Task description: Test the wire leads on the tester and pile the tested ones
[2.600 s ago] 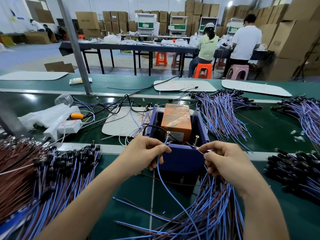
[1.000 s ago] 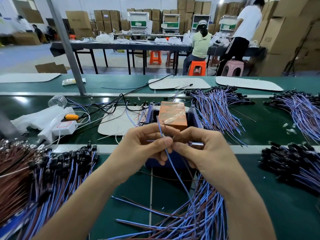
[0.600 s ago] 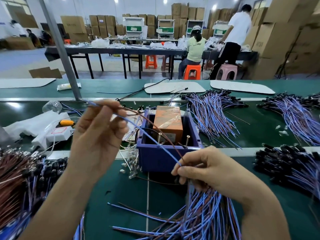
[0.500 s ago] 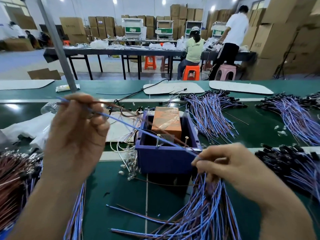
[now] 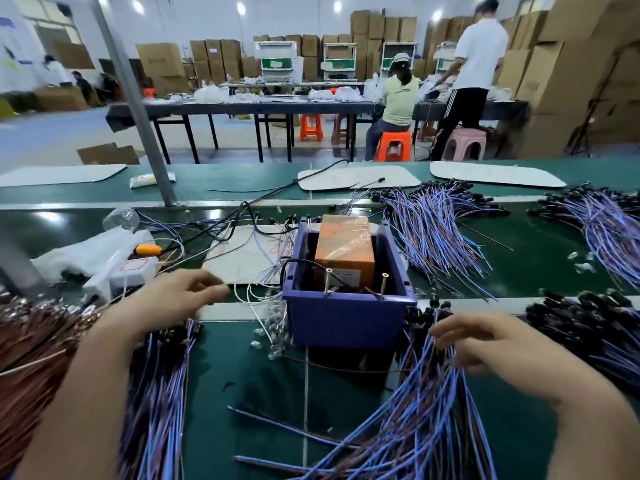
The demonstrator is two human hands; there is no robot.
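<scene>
The tester is a blue bin [image 5: 346, 322] holding an orange box [image 5: 344, 244], with two metal posts [image 5: 327, 282] standing at its front. My left hand [image 5: 169, 301] hovers left of the bin above the left pile of blue and brown leads [image 5: 156, 393]. Its fingers are loosely curled, blurred, and I see nothing in them. My right hand [image 5: 485, 344] lies to the right of the bin on the front pile of leads [image 5: 422, 410], with spread fingertips touching the wires near their black ends.
More lead piles lie behind the bin [image 5: 433, 230], at the far right [image 5: 606, 223] and at the right edge [image 5: 588, 327]. Brown wires [image 5: 31, 341] fill the left edge. A white power strip [image 5: 130, 271], a plastic bag [image 5: 86, 251] and a metal pole [image 5: 138, 109] stand at the left. People work at the tables behind.
My left hand carried a lead away from the tester to the left, came down over the left pile and no longer holds it. My right hand let go and dropped onto the front pile.
</scene>
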